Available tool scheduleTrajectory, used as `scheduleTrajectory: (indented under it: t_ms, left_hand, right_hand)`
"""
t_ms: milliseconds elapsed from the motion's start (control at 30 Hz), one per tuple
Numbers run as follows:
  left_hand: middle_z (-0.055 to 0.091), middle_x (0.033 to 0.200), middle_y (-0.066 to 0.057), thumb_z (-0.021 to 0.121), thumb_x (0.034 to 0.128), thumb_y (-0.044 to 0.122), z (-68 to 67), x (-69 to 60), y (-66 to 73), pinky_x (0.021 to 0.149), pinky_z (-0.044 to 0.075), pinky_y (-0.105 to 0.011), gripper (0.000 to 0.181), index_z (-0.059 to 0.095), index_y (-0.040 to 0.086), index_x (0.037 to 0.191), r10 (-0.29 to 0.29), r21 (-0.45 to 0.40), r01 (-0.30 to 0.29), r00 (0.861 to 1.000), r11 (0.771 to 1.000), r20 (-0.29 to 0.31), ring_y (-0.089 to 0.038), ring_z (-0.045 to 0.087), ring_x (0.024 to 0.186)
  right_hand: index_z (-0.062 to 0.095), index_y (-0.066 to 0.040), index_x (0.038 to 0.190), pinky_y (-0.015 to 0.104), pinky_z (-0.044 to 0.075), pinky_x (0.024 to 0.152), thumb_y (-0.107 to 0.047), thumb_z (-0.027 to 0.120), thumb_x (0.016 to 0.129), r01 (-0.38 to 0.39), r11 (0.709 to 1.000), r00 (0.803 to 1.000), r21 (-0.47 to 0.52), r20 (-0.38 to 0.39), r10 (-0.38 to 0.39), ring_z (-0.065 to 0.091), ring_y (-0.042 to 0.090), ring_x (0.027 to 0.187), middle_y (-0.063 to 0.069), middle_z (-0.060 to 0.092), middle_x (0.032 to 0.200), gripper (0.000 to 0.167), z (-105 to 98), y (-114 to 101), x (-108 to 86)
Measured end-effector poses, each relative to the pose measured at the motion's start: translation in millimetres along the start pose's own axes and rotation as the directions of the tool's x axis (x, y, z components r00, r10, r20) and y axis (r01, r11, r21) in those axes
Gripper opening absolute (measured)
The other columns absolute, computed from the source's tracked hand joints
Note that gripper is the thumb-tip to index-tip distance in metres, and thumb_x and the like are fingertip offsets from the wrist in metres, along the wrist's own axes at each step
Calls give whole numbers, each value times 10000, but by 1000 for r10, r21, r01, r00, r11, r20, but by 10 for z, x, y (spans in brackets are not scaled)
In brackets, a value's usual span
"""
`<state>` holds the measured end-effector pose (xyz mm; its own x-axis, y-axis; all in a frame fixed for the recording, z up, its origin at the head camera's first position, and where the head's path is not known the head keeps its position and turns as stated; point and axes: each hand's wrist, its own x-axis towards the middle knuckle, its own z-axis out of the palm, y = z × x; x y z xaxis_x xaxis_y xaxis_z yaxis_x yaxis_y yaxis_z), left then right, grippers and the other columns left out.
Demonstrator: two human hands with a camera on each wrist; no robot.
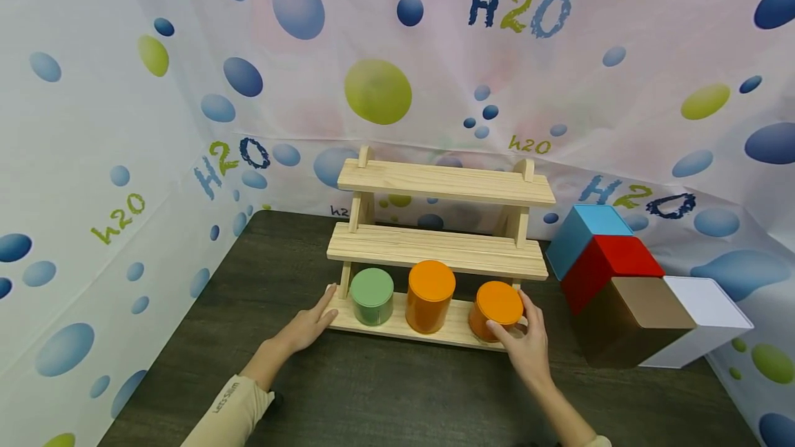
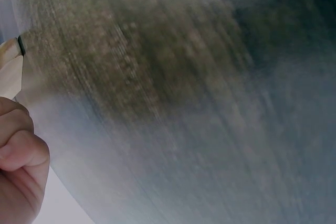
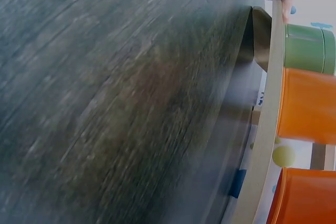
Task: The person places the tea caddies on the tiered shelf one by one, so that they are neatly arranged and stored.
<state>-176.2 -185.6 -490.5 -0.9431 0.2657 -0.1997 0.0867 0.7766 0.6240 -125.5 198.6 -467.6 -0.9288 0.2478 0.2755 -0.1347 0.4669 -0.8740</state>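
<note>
I'm likely setting the short orange can [image 1: 499, 305] down, right hand [image 1: 528, 345] holding it, left hand [image 1: 308, 325] gripping the bottom shelf [image 1: 399, 321], and I'm needing a gentle let-go.

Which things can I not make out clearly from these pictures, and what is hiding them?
Head view: the left part of the white box, hidden by the brown box.
Head view: the lower part of the blue box, hidden by the red box.
Left wrist view: the rest of the left hand, cut off by the left edge.
Right wrist view: part of the shorter orange canister, cut off by the bottom and right edges.
</note>
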Motion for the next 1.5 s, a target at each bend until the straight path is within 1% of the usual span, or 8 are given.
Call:
scheduleTrajectory:
  t_ms: [233,500,733,867,1033,1233,1367,1500]
  left_hand:
    - [377,1357,-297,355,984,392,5,-2,-2,913,348,-600,608,116,131,1478,-3,-6,3,1000,1000,0,-498,470,1115]
    - [371,1366,-288,355,985,389,13,8,-18,916,348,-598,605,116,134,1479,-3,-3,3,1000,1000,-3,-494,472,1117]
    - [356,1380,-279,355,985,386,6,-3,-10,919,343,-600,604,115,134,1479,-4,-10,4,1000,1000,0,-493,466,1125]
    - [354,1382,-278,356,985,383,5,-5,-7,922,338,-603,604,112,136,1479,-5,-12,5,1000,1000,-1,-495,460,1130]
    - [366,1372,-282,352,987,379,12,-2,-23,920,340,-604,599,113,134,1479,2,-3,-2,1000,1000,-7,-500,461,1126]
    - [361,1381,-274,350,987,382,22,4,-51,919,339,-605,600,108,141,1480,-1,6,1,1000,1000,-10,-499,460,1127]
    - [374,1366,-285,352,984,393,18,9,-48,913,345,-604,606,112,140,1480,6,7,-6,1000,1000,-9,-498,468,1119]
    - [362,1375,-283,347,983,402,18,10,-43,914,342,-605,609,109,142,1480,2,4,-2,1000,1000,-3,-498,461,1126]
  right_hand:
    - [354,27,1365,99,365,793,-62,750,737,-1,1000,1000,-4,28,1,360,5,978,158,444,1183,748,78,7,18]
    - [352,40,1364,94,366,777,-70,745,747,15,1000,999,-7,30,-14,393,122,996,180,441,1191,739,123,19,9]
    - [336,45,1369,45,354,760,-40,734,749,20,998,998,59,53,-23,376,27,979,193,412,1238,741,160,32,5]
    - [314,38,1383,49,360,760,-39,727,758,0,997,997,82,74,-6,380,-17,975,187,407,1253,752,166,48,5]
    - [279,43,1394,77,406,744,-56,703,791,-21,996,994,91,108,11,403,-22,954,204,385,1264,743,161,56,6]
    - [254,21,1407,120,439,733,-91,694,810,-47,995,988,90,149,33,416,65,969,203,366,1279,750,149,40,27]
    - [238,20,1412,134,433,766,-95,690,814,-60,994,984,90,170,44,406,139,1019,207,353,1297,759,137,31,40]
    - [223,45,1409,157,426,798,-69,685,813,-63,995,982,80,184,48,387,146,1049,227,345,1304,763,122,-15,41]
